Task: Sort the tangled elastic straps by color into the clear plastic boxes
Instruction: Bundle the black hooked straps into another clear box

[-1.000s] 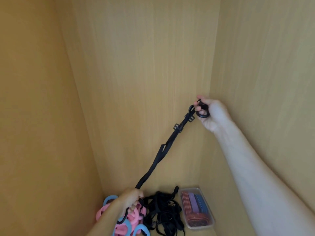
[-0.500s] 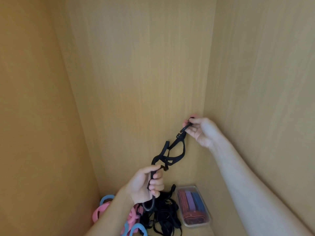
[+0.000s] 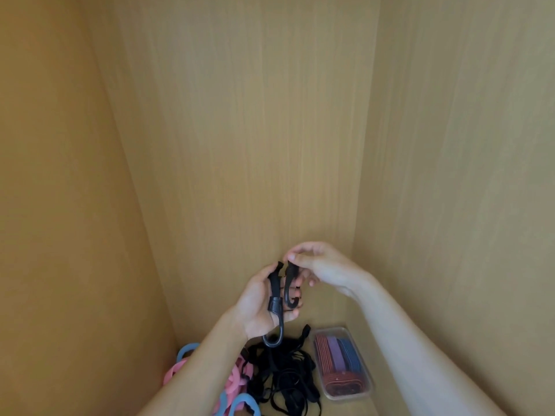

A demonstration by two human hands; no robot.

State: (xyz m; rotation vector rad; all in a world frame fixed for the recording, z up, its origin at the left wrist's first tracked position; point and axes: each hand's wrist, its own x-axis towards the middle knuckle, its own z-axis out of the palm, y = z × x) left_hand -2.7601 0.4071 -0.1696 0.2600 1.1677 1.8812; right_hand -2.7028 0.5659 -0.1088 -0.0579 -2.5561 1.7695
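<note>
Black elastic strap [image 3: 274, 291] is being held up in both hands in front of the back panel [image 3: 255, 130] of a wooden compartment, above the things lying on the compartment floor [image 3: 332, 315]. One end of it is being cradled in the left hand [image 3: 256, 309], palm turned towards the camera. It lies along the palm, and its dark hook [image 3: 275, 340] is hanging out below the heel of the hand. The left fingers [image 3: 295, 304] are being curled loosely round the strap's second hook [image 3: 290, 288], which stands just beside the first end. The top of that second hook is being pinched between the thumb and forefinger of the right hand [image 3: 326, 265], whose other fingers are being kept bent. The two hands are being held close together, touching at the fingertips.

Below them, a tangled pile of black straps [image 3: 288, 381] is lying on the compartment floor. Pink and blue loops [image 3: 175, 370] are lying just left of the pile, partly hidden by the left forearm. A clear plastic box [image 3: 368, 389] is standing just right of the pile, near the right wall [image 3: 465, 175]. Folded bands [image 3: 335, 351] in red, purple and blue are lying side by side inside it. How the held strap is folded between the two hooks cannot be told.
</note>
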